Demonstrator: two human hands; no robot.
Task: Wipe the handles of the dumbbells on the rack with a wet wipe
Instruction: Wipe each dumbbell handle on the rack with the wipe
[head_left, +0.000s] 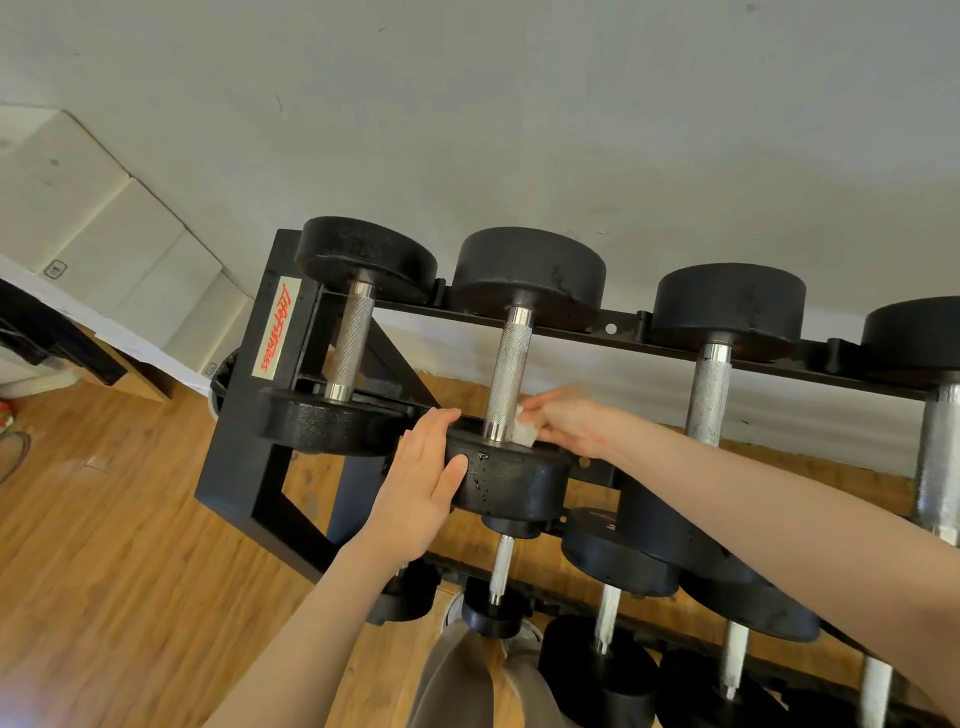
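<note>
Your right hand (563, 423) pinches the wet wipe (522, 435) against the lower handle (506, 371) of the second dumbbell (511, 364) on the rack's (244, 467) top tier. Your left hand (423, 486), fingers straight, presses flat on its near weight head (511, 480).

Knurled steel dumbbell handles (508, 371); rough matt black heads (511, 480); glossy wood floor (119, 545).
</note>
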